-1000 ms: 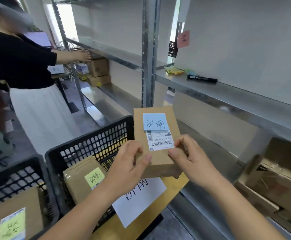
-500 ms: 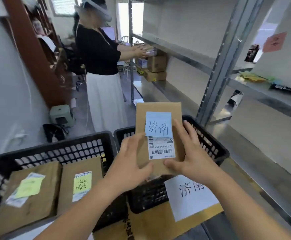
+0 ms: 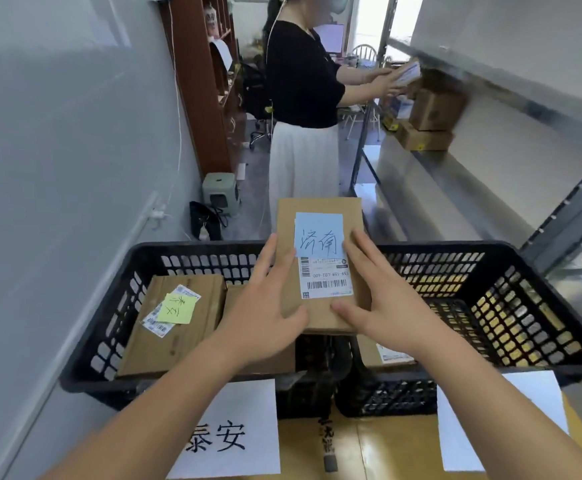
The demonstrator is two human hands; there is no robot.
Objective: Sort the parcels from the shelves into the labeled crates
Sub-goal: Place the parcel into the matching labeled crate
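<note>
Shifted leftward: your view, now centred over both crates.
Your left hand (image 3: 261,306) and right hand (image 3: 383,306) hold the parcel (image 3: 320,265) above the left crate (image 3: 116,306) and right crate (image 3: 524,306), grip on its sides.

Single head-worn wide-angle view — looking forward and down, close over two black perforated plastic crates (image 3: 490,370), grey metal shelving (image 3: 462,174) running off rightward.
</note>
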